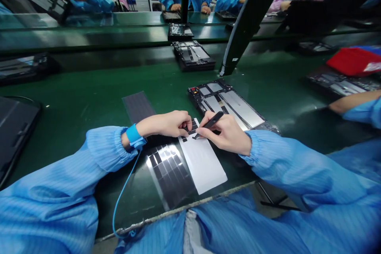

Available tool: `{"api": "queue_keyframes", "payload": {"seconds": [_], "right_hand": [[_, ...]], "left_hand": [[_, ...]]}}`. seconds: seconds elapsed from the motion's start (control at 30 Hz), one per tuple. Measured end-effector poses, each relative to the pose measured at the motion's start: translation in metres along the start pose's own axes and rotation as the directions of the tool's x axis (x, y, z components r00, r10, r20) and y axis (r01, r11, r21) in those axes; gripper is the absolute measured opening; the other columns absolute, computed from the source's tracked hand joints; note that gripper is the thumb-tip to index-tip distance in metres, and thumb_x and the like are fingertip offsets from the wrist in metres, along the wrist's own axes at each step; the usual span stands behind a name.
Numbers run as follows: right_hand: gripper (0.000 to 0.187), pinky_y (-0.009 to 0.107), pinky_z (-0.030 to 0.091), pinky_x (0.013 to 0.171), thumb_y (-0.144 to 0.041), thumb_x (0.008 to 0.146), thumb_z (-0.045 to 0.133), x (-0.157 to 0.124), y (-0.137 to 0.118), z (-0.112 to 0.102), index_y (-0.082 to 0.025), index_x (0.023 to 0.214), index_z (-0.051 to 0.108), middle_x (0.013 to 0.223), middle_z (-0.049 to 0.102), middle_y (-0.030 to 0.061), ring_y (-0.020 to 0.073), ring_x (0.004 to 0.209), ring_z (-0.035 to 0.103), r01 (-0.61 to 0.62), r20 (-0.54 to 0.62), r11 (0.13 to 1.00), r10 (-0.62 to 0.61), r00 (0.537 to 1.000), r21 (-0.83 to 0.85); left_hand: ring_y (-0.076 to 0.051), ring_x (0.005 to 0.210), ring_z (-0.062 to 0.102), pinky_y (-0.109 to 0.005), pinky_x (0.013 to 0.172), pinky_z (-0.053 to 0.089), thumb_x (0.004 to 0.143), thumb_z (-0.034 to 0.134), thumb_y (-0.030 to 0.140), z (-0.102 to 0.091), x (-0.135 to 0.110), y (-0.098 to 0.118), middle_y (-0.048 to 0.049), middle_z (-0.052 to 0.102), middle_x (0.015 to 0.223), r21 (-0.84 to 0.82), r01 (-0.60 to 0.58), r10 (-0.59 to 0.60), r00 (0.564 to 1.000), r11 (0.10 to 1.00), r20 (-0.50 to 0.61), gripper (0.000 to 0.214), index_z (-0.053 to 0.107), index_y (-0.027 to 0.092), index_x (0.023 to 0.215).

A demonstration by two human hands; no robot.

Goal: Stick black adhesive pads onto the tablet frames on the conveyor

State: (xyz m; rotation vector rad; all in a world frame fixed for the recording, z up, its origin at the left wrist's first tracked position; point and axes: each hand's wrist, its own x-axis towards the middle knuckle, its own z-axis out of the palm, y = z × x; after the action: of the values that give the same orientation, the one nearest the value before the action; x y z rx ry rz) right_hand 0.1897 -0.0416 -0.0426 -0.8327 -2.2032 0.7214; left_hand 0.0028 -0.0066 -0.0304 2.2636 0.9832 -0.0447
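Hands closed, I had the left hand (164, 124) curled on a white sheet (203, 162) of black strips on the green surface (89, 87), the right hand (224, 135) gripping black tweezers (212, 121) over it.

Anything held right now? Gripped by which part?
The right hand pinches black tweezers around mid-shank, tips toward the white backing sheet. Whether the left hand holds that sheet cannot be told.

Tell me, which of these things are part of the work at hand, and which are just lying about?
In use: left hand, right hand, black tweezers, white sheet of black pads.

Lying about: open device housing, second device housing, red folder, dark panel.
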Motion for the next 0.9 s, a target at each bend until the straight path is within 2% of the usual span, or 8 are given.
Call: {"api": "queue_keyframes", "payload": {"seconds": [0.17, 0.23, 0.27, 0.33, 0.37, 0.43, 0.6, 0.9], "right_hand": [[0.014, 0.018, 0.048, 0.043, -0.022, 0.080, 0.056, 0.003, 0.002, -0.015, -0.014, 0.069, 0.053, 0.063, 0.056, 0.0010, 0.0106, 0.052, 0.061, -0.050, -0.142, 0.998, 0.054, 0.988, 0.026], [0.018, 0.021, 0.049, 0.044, -0.024, 0.081, 0.055, 0.004, 0.009, -0.025, -0.015, 0.067, 0.050, 0.059, 0.055, 0.0001, 0.0120, 0.050, 0.061, -0.098, -0.231, 0.995, 0.102, 0.968, 0.032], [0.019, 0.022, 0.050, 0.044, -0.025, 0.082, 0.055, 0.004, 0.014, -0.029, -0.016, 0.066, 0.048, 0.056, 0.054, -0.0006, 0.0126, 0.048, 0.061, -0.119, -0.272, 0.992, 0.124, 0.954, 0.033], [0.021, 0.023, 0.049, 0.042, -0.026, 0.082, 0.053, 0.003, 0.023, -0.032, -0.017, 0.065, 0.045, 0.053, 0.052, -0.0018, 0.0130, 0.045, 0.060, -0.147, -0.327, 0.988, 0.155, 0.932, 0.049], [0.022, 0.022, 0.048, 0.040, -0.026, 0.083, 0.053, 0.002, 0.026, -0.031, -0.017, 0.065, 0.043, 0.053, 0.051, -0.0022, 0.0128, 0.044, 0.060, -0.149, -0.341, 0.986, 0.166, 0.925, 0.073], [0.023, 0.021, 0.047, 0.037, -0.026, 0.083, 0.052, 0.001, 0.031, -0.027, -0.018, 0.065, 0.042, 0.056, 0.050, -0.0023, 0.0117, 0.043, 0.059, -0.131, -0.360, 0.984, 0.167, 0.918, 0.122], [0.021, 0.018, 0.047, 0.038, -0.024, 0.083, 0.051, 0.000, 0.033, -0.018, -0.016, 0.065, 0.043, 0.065, 0.047, -0.0016, 0.0090, 0.045, 0.059, -0.066, -0.340, 0.990, 0.105, 0.935, 0.125], [0.020, 0.019, 0.045, 0.042, -0.022, 0.083, 0.050, 0.001, 0.034, -0.019, -0.016, 0.065, 0.044, 0.065, 0.047, -0.0009, 0.0072, 0.046, 0.055, -0.039, -0.355, 0.999, 0.043, 0.934, 0.019]], "left_hand": [[-0.010, 0.060, 0.045, -0.019, 0.052, 0.036, 0.073, 0.060, 0.020, 0.002, 0.000, -0.001, 0.0000, 0.051, 0.073, -0.002, -0.051, 0.051, 0.998, 0.999, -0.031, 0.010, 0.058, 0.013, 0.079], [-0.011, 0.060, 0.047, -0.021, 0.055, 0.038, 0.073, 0.059, 0.021, 0.007, 0.002, 0.002, -0.0004, 0.052, 0.073, -0.006, -0.102, 0.099, 0.978, 0.995, -0.185, 0.009, 0.057, 0.013, 0.078], [-0.011, 0.062, 0.048, -0.021, 0.057, 0.039, 0.074, 0.058, 0.021, 0.010, 0.004, 0.004, -0.0008, 0.052, 0.074, -0.010, -0.127, 0.118, 0.944, 0.992, -0.307, 0.009, 0.055, 0.014, 0.079], [-0.013, 0.070, 0.050, -0.024, 0.063, 0.042, 0.076, 0.053, 0.017, 0.019, 0.009, 0.009, -0.0022, 0.054, 0.080, -0.022, -0.185, 0.144, 0.828, 0.983, -0.543, 0.009, 0.051, 0.014, 0.085], [-0.014, 0.075, 0.051, -0.025, 0.067, 0.042, 0.076, 0.050, 0.014, 0.023, 0.011, 0.011, -0.0035, 0.055, 0.084, -0.022, -0.221, 0.161, 0.772, 0.975, -0.614, 0.011, 0.049, 0.015, 0.087], [-0.016, 0.085, 0.052, -0.028, 0.074, 0.043, 0.074, 0.047, 0.009, 0.032, 0.016, 0.014, -0.0064, 0.056, 0.095, -0.013, -0.302, 0.217, 0.713, 0.953, -0.667, 0.017, 0.043, 0.016, 0.089], [-0.019, 0.099, 0.050, -0.036, 0.086, 0.040, 0.071, 0.044, 0.006, 0.043, 0.021, 0.008, -0.0098, 0.053, 0.109, -0.066, -0.365, 0.240, 0.727, 0.929, -0.643, 0.023, 0.036, 0.019, 0.088], [-0.019, 0.100, 0.049, -0.036, 0.087, 0.039, 0.069, 0.042, 0.002, 0.044, 0.020, 0.005, -0.0090, 0.053, 0.111, -0.092, -0.378, 0.248, 0.753, 0.921, -0.609, 0.026, 0.036, 0.019, 0.088]]}}
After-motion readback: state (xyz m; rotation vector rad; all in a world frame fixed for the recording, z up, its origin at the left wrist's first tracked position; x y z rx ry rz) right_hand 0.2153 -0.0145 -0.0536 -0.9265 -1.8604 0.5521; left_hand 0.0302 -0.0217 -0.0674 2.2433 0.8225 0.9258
